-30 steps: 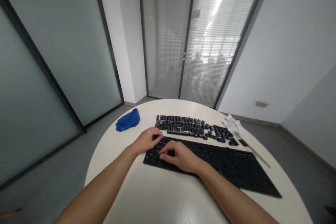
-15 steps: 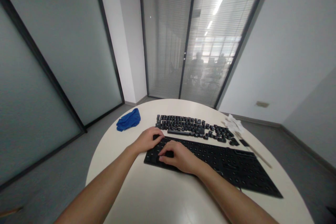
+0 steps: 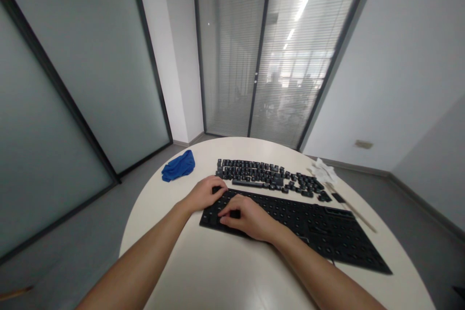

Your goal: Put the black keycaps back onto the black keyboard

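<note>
A black keyboard base [image 3: 308,227] lies across the round white table [image 3: 218,271]. Its keys are off, and rows of loose black keycaps [image 3: 261,174] lie on the table just behind it. My left hand [image 3: 205,193] curls over the base's far left corner and holds it. My right hand [image 3: 249,215] rests on the left part of the base. Its thumb and fingers pinch a small black keycap [image 3: 235,213] down against it.
A crumpled blue cloth [image 3: 178,166] lies at the table's far left. At the far right lie a white wad of tissue [image 3: 321,170] and a thin pale stick [image 3: 350,208]. Glass partitions and a blinds-covered door stand beyond the table.
Almost nothing has moved. Both hands stay on the left end of the keyboard base, and the right fingers shift only slightly.
</note>
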### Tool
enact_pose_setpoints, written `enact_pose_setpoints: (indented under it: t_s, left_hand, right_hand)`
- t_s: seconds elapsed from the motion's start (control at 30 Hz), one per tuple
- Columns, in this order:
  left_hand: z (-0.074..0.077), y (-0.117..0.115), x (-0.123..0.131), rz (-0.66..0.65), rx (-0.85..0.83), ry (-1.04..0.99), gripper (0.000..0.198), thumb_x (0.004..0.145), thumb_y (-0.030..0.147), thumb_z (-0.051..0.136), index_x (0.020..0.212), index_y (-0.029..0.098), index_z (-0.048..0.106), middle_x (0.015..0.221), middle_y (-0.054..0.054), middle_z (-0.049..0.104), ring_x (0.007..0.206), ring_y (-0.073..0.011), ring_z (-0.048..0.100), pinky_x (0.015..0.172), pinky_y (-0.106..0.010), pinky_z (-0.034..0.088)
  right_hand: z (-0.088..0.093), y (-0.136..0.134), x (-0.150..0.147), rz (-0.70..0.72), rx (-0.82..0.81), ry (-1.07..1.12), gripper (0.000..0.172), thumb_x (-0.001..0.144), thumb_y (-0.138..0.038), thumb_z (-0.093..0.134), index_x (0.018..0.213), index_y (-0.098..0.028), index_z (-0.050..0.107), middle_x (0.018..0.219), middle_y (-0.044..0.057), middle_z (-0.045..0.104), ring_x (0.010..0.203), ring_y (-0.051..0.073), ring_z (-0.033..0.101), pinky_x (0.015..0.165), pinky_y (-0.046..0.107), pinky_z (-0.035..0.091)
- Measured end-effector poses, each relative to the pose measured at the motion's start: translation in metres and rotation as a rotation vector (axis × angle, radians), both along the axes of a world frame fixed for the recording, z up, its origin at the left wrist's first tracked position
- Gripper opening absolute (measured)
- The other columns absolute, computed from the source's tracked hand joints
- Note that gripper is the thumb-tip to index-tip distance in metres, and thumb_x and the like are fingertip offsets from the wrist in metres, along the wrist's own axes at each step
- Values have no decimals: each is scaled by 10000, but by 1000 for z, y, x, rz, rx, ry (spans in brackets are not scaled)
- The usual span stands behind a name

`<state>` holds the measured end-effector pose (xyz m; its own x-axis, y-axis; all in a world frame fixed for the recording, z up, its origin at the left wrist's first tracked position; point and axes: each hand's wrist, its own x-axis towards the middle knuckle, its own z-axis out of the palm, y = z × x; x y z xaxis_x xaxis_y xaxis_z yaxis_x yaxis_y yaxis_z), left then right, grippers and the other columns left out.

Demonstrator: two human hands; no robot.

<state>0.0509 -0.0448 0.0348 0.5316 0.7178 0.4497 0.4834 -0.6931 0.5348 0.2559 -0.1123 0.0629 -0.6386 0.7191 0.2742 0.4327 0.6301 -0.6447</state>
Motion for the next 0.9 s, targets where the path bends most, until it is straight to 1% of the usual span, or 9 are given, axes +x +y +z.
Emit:
enact_pose_setpoints:
  t_s: [0.27, 0.47, 0.67, 0.9]
  left_hand:
    - [2, -2, 1, 2, -2, 4, 192, 928, 297, 543, 883, 224, 714, 930, -44, 712, 910, -207, 621, 885, -345, 476]
    - [2, -1, 1, -1, 1, 8, 185, 924, 285, 544, 877, 225, 713, 930, -42, 714, 914, -206, 620, 888, -345, 474]
    - [-1, 1, 0, 7, 4, 5, 183, 926, 289, 546, 889, 225, 713, 932, -44, 716, 913, -208, 619, 892, -348, 475]
    - [-2, 2, 1, 6, 6, 1, 181, 926, 291, 550, 878, 226, 712, 924, -41, 714, 910, -207, 625, 883, -339, 476]
  right_hand:
    - [-3, 1, 0, 3, 17, -5, 126, 850, -320, 720, 940, -251, 775, 933, 18, 760, 905, 187, 647, 841, 300, 460]
    - [-3, 0, -1, 2, 102, -65, 131, 816, -319, 752, 916, -235, 759, 868, 12, 744, 867, 180, 637, 806, 283, 453]
    - [-2, -3, -3, 32, 236, -159, 110, 796, -294, 771, 879, -228, 744, 884, 19, 742, 872, 185, 651, 850, 309, 420]
    - [4, -6, -6, 37, 274, -225, 89, 813, -309, 762, 873, -243, 764, 871, 19, 750, 848, 189, 650, 809, 307, 416]
